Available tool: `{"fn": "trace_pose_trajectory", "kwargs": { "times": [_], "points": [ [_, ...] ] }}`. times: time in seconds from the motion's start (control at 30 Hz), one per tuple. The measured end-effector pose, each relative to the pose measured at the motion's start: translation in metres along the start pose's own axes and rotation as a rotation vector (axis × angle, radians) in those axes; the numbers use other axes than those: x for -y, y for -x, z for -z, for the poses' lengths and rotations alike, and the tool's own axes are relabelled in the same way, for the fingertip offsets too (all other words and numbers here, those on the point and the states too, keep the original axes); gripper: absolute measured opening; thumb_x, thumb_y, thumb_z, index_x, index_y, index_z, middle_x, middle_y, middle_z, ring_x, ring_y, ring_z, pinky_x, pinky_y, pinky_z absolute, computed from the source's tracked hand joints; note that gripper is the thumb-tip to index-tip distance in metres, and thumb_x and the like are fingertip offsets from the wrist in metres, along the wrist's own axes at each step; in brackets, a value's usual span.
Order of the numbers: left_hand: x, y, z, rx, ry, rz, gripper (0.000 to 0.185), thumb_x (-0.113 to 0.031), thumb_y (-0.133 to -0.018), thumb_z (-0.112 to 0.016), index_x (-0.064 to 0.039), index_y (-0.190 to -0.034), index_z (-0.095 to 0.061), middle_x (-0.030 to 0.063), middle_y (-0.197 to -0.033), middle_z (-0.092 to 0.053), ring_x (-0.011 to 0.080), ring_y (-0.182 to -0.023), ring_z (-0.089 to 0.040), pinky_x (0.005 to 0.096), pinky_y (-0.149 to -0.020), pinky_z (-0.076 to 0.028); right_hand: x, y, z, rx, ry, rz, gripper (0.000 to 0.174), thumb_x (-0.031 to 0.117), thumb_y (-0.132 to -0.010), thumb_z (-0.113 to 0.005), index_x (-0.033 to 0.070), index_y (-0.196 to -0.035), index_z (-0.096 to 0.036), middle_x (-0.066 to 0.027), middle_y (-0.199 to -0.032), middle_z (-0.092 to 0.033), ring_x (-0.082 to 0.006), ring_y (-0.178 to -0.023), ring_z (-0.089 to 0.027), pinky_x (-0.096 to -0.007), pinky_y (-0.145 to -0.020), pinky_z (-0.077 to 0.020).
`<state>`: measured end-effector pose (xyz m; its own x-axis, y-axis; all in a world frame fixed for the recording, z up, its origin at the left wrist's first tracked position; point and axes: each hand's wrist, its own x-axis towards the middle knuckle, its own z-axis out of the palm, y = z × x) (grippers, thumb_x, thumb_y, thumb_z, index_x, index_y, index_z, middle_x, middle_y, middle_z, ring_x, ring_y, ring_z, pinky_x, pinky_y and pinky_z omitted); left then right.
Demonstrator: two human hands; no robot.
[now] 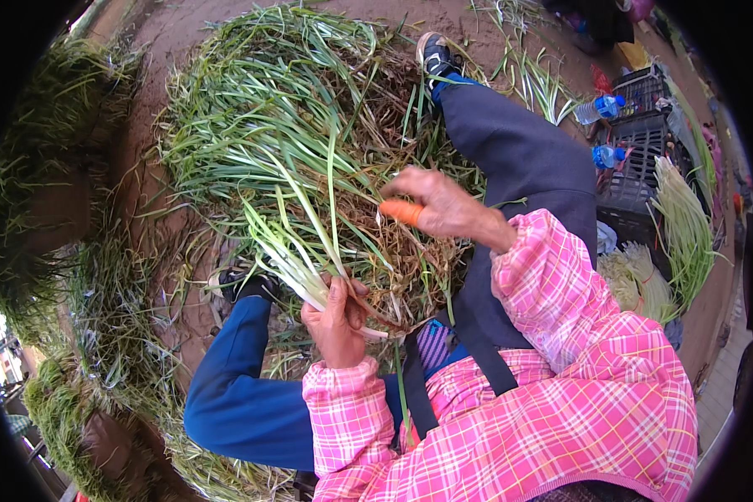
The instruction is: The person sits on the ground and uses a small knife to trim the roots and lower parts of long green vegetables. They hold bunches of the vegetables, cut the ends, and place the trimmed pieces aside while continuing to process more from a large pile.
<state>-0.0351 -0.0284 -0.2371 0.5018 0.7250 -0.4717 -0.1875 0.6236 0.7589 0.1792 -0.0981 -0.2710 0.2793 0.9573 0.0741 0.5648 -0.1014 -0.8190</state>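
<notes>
My left hand (337,323) is closed around a small bunch of pale allium stalks (295,270), with white stems and light green leaves fanning away to the upper left. One brown-tipped stem end pokes out below my fingers. My right hand (436,204), blurred by motion, hovers over the brown roots of the heap; an orange covering (401,212) wraps its thumb. A gap shows between that thumb and the fingers, and nothing is seen held there. Between my legs spreads a large heap of uncleaned green stalks (257,119), the roots tangled with dry brown skins (401,263).
At right, black plastic crates (637,157) stand near two blue-capped water bottles, one a clear bottle (593,111). Cleaned pale stalks lie in a long bundle (684,232) and a tied bundle (640,282). Leaf litter (119,314) covers the earth floor at left. Part of another person (593,22) shows at upper right.
</notes>
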Motion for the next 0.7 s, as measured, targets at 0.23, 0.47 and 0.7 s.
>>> {"fn": "trace_pose_trajectory", "kwargs": {
  "times": [0.23,0.47,0.7],
  "points": [
    [0.003,-0.008,0.006,-0.108,0.012,-0.107,0.016,-0.016,-0.086,-0.054,-0.001,-0.083,-0.050,0.0115,-0.072,-0.060,0.0054,-0.035,-0.037,0.0186,-0.035,-0.034,0.045,-0.006,-0.034,0.015,-0.928,-0.298,0.021,0.021,-0.084,-0.054,0.002,-0.078,-0.063,0.0036,-0.057,-0.049,-0.0041,-0.053,-0.046,-0.0207,-0.047,-0.0365],
    [-0.005,-0.011,0.015,-0.105,0.109,-0.083,0.011,-0.012,-0.085,-0.055,-0.004,-0.089,-0.048,0.0132,-0.070,-0.060,0.0067,-0.034,-0.040,0.0180,-0.032,-0.034,0.027,-0.005,0.004,0.073,-0.603,-0.483,0.021,0.018,-0.079,-0.059,0.002,-0.092,-0.062,-0.0041,-0.074,-0.062,-0.0080,-0.057,-0.053,-0.0223,-0.052,-0.0433],
    [0.014,-0.006,-0.004,-0.167,-0.165,-0.027,0.013,-0.012,-0.081,-0.061,-0.003,-0.084,-0.052,0.0037,-0.060,-0.055,0.0065,-0.034,-0.037,0.0189,-0.032,-0.031,0.053,-0.012,-0.047,-0.022,-0.620,-0.118,0.020,0.015,-0.083,-0.055,-0.003,-0.084,-0.062,-0.0065,-0.073,-0.056,-0.0115,-0.066,-0.053,-0.0261,-0.058,-0.0418]
  ]
}}
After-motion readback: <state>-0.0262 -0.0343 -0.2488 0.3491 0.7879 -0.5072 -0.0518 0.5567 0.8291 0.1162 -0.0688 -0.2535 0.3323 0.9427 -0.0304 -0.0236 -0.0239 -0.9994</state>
